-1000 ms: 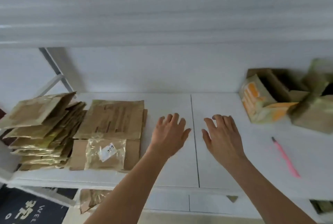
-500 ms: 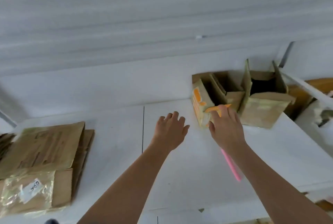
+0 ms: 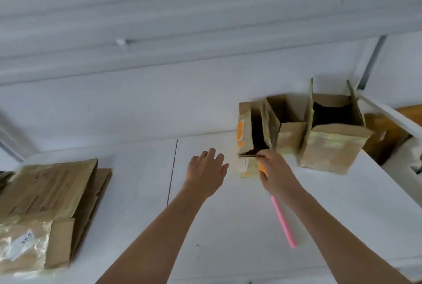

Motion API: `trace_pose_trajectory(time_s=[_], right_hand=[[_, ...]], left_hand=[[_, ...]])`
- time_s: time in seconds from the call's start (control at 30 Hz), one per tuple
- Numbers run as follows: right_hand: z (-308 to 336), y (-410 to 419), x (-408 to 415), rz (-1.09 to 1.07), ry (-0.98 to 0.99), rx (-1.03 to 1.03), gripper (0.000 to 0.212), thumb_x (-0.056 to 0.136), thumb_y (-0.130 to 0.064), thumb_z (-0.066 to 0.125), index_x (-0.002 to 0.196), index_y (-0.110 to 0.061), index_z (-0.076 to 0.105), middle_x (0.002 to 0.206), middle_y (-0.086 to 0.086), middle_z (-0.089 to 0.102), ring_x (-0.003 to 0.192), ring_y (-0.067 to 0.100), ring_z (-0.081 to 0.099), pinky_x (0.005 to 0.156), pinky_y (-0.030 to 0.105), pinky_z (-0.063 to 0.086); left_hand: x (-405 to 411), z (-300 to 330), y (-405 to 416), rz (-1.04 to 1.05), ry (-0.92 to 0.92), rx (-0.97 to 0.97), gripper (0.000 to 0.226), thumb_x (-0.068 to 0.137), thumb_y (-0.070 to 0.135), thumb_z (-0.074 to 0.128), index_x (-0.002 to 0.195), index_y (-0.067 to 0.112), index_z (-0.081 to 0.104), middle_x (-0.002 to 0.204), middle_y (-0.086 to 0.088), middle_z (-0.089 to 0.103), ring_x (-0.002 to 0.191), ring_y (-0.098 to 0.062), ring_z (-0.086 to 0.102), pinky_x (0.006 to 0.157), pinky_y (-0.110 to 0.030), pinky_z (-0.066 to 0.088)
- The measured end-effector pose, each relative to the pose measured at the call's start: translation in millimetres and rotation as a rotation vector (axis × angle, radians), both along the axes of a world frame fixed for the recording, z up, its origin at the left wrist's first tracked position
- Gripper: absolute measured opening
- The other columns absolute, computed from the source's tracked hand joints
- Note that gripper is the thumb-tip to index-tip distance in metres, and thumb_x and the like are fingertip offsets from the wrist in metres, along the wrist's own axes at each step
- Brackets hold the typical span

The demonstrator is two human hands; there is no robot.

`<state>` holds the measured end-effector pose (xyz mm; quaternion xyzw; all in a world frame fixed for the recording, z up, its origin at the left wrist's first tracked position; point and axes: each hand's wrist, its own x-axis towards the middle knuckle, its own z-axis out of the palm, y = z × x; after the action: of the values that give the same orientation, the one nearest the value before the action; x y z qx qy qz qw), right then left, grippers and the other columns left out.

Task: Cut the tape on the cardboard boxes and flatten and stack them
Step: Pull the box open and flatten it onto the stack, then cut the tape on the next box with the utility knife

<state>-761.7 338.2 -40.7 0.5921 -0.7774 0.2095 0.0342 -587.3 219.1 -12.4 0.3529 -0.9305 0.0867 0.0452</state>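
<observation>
Cardboard boxes are what I am working through, and I take the pink cutter lying on the white shelf as my landmark. It lies slantwise, nearest to me of the loose things, its far end hidden under my right wrist.

Left of the cutter and well apart from it, at the shelf's edge, sits the stack of flattened boxes — brown sheets, the nearest one wrapped in glossy tape with a small white label.

Just beyond the cutter's far end my right hand grips the near flap of the orange-printed box, fingers curled over the flap's edge with the thumb below. This open box stands beyond the cutter, a little to its left, its mouth dark. My left hand hovers left of the cutter's far end, fingers straight and slightly spread, holding nothing, close to the orange-printed box but not touching it.

Farther back, touching the right side of that box, stands a second open box. Right of it, beyond and right of the cutter, stands the taller open box — flaps up, front glossy with tape. More brown cardboard shows past the shelf's right edge, too blurred to read.
</observation>
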Motion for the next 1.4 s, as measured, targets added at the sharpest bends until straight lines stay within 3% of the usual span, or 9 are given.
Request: trace_pose_trajectory(time_s=[0.23,0.43,0.57,0.7,0.83,0.97,1.07,1.23,1.4], right_hand=[[28.9,32.8,26.2,0.290,-0.580,-0.260,0.033,0.086,0.006,0.063,0.117,-0.005,0.068,0.117,0.003,0.057,0.108,0.017,0.060,0.091,0.029,0.051],[53.4,35.2,55.9,0.298,-1.580,-0.212,0.024,0.090,-0.001,0.066,0.102,-0.019,0.076,0.111,-0.008,0.071,0.099,0.020,0.071,0.076,0.026,0.058],[32.3,32.5,61.9,0.004,-1.912,-0.105,0.028,0.089,0.003,0.065,0.112,-0.011,0.071,0.098,0.005,0.076,0.083,0.018,0.075,0.062,0.025,0.058],[-2.4,31.5,56.0,-0.361,-2.084,-0.076,0.034,0.089,0.008,0.063,0.122,0.005,0.057,0.093,0.019,0.069,0.074,0.020,0.072,0.059,0.027,0.061],[-24.6,29.6,53.2,-0.445,-1.960,-0.087,0.041,0.092,0.013,0.054,0.132,0.004,0.050,0.096,0.012,0.061,0.077,0.018,0.063,0.096,0.039,0.053],[-40.9,35.6,40.9,-0.483,-0.994,0.181,0.040,0.089,-0.006,0.064,0.129,-0.006,0.060,0.129,0.017,0.055,0.112,0.030,0.057,0.105,0.040,0.041],[-55.0,51.1,28.8,-0.514,-0.637,0.334,0.038,0.087,-0.021,0.070,0.120,-0.006,0.058,0.122,0.020,0.055,0.116,0.036,0.052,0.096,0.038,0.042],[-71.4,59.7,31.1,-0.511,-0.573,0.328,0.025,0.088,-0.014,0.068,0.107,-0.004,0.055,0.110,0.017,0.059,0.100,0.036,0.061,0.083,0.043,0.051],[-51.0,44.1,28.0,-0.469,-0.720,0.074,0.030,0.092,-0.004,0.056,0.121,-0.009,0.054,0.102,0.019,0.064,0.092,0.036,0.062,0.079,0.040,0.050]], left_hand=[[51.8,2.5,38.5,0.453,0.607,0.513,0.047,0.103,0.048,0.021,0.136,0.024,0.045,0.127,-0.002,0.052,0.121,-0.025,0.047,0.089,-0.035,0.037],[93.5,44.5,90.5,0.476,1.231,0.429,0.058,0.099,0.059,0.025,0.112,0.017,0.062,0.108,0.006,0.065,0.112,-0.018,0.057,0.094,-0.033,0.044],[110.8,62.0,102.6,0.430,1.079,0.642,0.052,0.089,0.065,0.042,0.103,0.021,0.066,0.089,0.003,0.066,0.086,-0.017,0.060,0.074,-0.030,0.045],[118.3,37.1,97.2,0.602,0.672,0.860,0.063,0.081,0.076,0.050,0.126,0.032,0.053,0.110,0.003,0.062,0.100,-0.019,0.060,0.089,-0.035,0.049],[111.5,21.0,76.7,0.747,0.298,0.767,0.085,0.066,0.097,0.032,0.111,0.028,0.054,0.101,0.009,0.063,0.093,-0.016,0.061,0.086,-0.039,0.050],[92.4,-1.5,65.1,0.849,0.108,0.676,0.075,0.074,0.090,0.032,0.101,0.025,0.060,0.085,0.007,0.059,0.078,-0.016,0.056,0.066,-0.031,0.042],[88.8,-9.4,56.0,0.868,0.059,0.661,0.074,0.075,0.088,0.035,0.103,0.023,0.059,0.086,0.005,0.057,0.083,-0.020,0.055,0.067,-0.032,0.041],[83.0,-17.8,47.4,0.839,0.082,0.655,0.076,0.076,0.087,0.037,0.104,0.020,0.059,0.094,0.002,0.060,0.093,-0.023,0.060,0.069,-0.031,0.042],[58.7,-25.4,59.6,0.840,0.211,0.741,0.073,0.082,0.083,0.037,0.101,0.017,0.061,0.081,0.004,0.053,0.082,-0.021,0.053,0.063,-0.030,0.039]])
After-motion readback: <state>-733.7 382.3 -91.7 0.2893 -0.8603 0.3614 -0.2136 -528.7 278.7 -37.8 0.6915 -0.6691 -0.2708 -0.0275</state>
